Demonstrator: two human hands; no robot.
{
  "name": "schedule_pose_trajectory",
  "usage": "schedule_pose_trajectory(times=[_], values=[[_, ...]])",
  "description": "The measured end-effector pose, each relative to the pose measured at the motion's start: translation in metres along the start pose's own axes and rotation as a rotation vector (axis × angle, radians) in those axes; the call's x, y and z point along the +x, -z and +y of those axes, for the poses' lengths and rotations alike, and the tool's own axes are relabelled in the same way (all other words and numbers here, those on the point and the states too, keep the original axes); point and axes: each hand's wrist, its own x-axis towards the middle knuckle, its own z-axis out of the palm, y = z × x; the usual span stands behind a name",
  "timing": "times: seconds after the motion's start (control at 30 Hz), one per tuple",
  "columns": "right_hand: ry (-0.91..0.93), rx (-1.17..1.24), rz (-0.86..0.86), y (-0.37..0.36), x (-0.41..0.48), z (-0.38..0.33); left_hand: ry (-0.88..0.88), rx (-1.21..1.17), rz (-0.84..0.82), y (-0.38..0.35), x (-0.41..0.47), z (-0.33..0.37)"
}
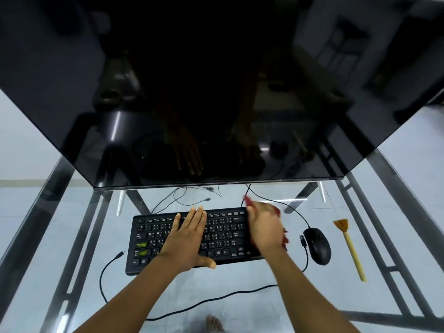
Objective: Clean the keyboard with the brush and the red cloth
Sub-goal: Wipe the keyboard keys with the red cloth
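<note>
A black keyboard (149, 239) lies on the glass table (48, 272) in front of me. My left hand (189, 233) rests flat on its middle keys, fingers straight. My right hand (265, 228) is over the keyboard's right end, blurred, and presses the red cloth (249, 201) against it. Only red edges of the cloth show around the hand. The brush (349, 247), with a pale wooden handle and orange bristles, lies on the glass to the right, beyond the mouse.
A large dark monitor (216, 92) leans over the back of the table. A black mouse (318, 246) sits right of the keyboard. Loose cables (113, 260) trail left, behind and in front of the keyboard. My foot (213, 323) shows through the glass.
</note>
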Motion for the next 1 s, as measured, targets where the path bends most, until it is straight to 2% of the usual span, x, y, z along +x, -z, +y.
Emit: schedule_pose_trajectory(times=[0.07,0.1,0.13,0.23,0.27,0.37,0.43,0.47,0.57,0.6,0.73,0.77,0.8,0.87,0.9,0.93,1.0], values=[[0.27,-0.022,-0.115,-0.007,-0.02,-0.012,-0.005,-0.002,0.012,0.0,0.0,0.001],[0.342,-0.04,-0.141,-0.005,-0.018,-0.005,-0.014,-0.004,0.017,0.001,0.002,0.002],[0.324,-0.064,-0.128,0.0,-0.008,0.006,-0.023,-0.004,0.019,0.003,0.004,0.004],[-0.062,-0.027,0.021,0.01,0.014,0.027,-0.013,0.011,0.015,0.003,0.005,-0.001],[-0.063,-0.023,0.025,0.004,0.01,0.02,0.0,0.011,0.014,0.001,0.002,-0.005],[0.347,-0.068,-0.141,-0.011,-0.027,-0.007,0.009,0.002,0.021,-0.002,-0.002,-0.007],[0.496,-0.069,-0.218,0.0,-0.032,0.009,-0.018,-0.009,0.031,0.0,0.004,0.002],[0.446,-0.089,-0.182,0.009,-0.022,0.019,-0.03,-0.016,0.041,0.002,0.008,0.005],[0.043,-0.032,0.041,0.023,0.004,0.038,-0.026,-0.013,0.059,0.007,0.013,0.001],[0.032,-0.004,0.037,0.02,0.0,0.029,-0.018,-0.012,0.062,0.007,0.013,-0.002],[0.529,-0.046,-0.223,0.005,-0.05,0.007,-0.027,-0.034,0.059,0.002,0.01,0.002],[0.527,-0.051,-0.243,0.011,-0.047,0.019,-0.037,-0.038,0.061,0.001,0.011,0.006],[0.451,-0.054,-0.194,0.017,-0.039,0.031,-0.043,-0.044,0.061,0.001,0.012,0.008],[0.178,-0.066,-0.021,0.024,-0.026,0.055,-0.039,-0.048,0.059,0.0,0.01,0.006],[0.102,-0.045,0.016,0.023,-0.028,0.059,-0.028,-0.05,0.057,-0.003,0.007,0.003],[0.12,-0.014,-0.012,0.021,-0.037,0.055,-0.017,-0.055,0.059,-0.006,0.003,-0.001],[0.367,0.053,-0.175,0.015,-0.063,0.039,-0.004,-0.073,0.073,-0.008,0.0,-0.005]])
